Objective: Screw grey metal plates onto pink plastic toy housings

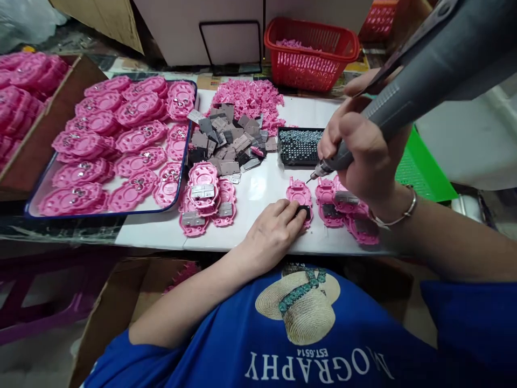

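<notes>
My right hand [359, 145] is wrapped round a grey electric screwdriver [388, 113], held slanting with its thin bit pointing down. The bit's tip hovers just above the top of a pink plastic casing [299, 189] on the white work surface. With fingers bent, my left hand [277, 229] holds that casing by its lower part, pinning a small black cover plate [302, 212] on it. Beneath my right hand lie several pink casings [331, 205] fitted with grey or black plates. More casings with silvery plates [203, 191] are stacked left of my left hand.
A blue-rimmed tray [188, 156] carries stacked pink casings. Behind are loose grey plates [230, 134], small pink parts [250, 99], a black screw tray [301, 156] and a red basket [311, 59]. A green tray [424, 167] lies right; a cardboard box [60, 113] stands left.
</notes>
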Demonstrator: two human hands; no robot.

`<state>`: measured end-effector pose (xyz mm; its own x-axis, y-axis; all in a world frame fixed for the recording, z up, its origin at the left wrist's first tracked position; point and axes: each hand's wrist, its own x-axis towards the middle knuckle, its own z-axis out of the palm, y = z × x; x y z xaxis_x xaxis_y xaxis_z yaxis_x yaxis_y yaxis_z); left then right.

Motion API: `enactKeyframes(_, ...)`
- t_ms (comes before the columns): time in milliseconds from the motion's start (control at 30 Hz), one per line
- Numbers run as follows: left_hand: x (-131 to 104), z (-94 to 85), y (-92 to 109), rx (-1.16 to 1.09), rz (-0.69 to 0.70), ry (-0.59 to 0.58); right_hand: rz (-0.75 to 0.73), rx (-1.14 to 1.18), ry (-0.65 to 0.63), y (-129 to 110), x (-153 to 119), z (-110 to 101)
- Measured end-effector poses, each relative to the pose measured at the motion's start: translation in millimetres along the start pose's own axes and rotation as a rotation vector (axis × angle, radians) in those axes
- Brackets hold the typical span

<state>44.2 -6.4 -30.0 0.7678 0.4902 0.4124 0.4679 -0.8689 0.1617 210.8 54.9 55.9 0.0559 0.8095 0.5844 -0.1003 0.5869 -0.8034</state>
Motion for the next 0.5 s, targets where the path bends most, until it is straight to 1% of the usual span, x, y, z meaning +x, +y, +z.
enactKeyframes(100, -0.1, 0.4, -0.1, 0.003, 0.003, 0.001, 0.021, -0.050, -0.001, 9.1, -7.6, -0.3)
enactKeyframes(267, 0.3, -0.4, 0.9, -0.002, 0.005, -0.002, 0.048, -0.197, -0.020, 21.2, -9.4, -4.6)
enactKeyframes(367, 0.5, -0.7, 0.9, -0.004, 0.001, -0.019, 0.032, -0.138, -0.039, 22.6, -10.9, -3.9)
enactKeyframes(500, 0.7, -0.7, 0.4, -0.023, 0.000, -0.037, 0.077, -0.073, -0.041, 22.3, -13.6, -0.3)
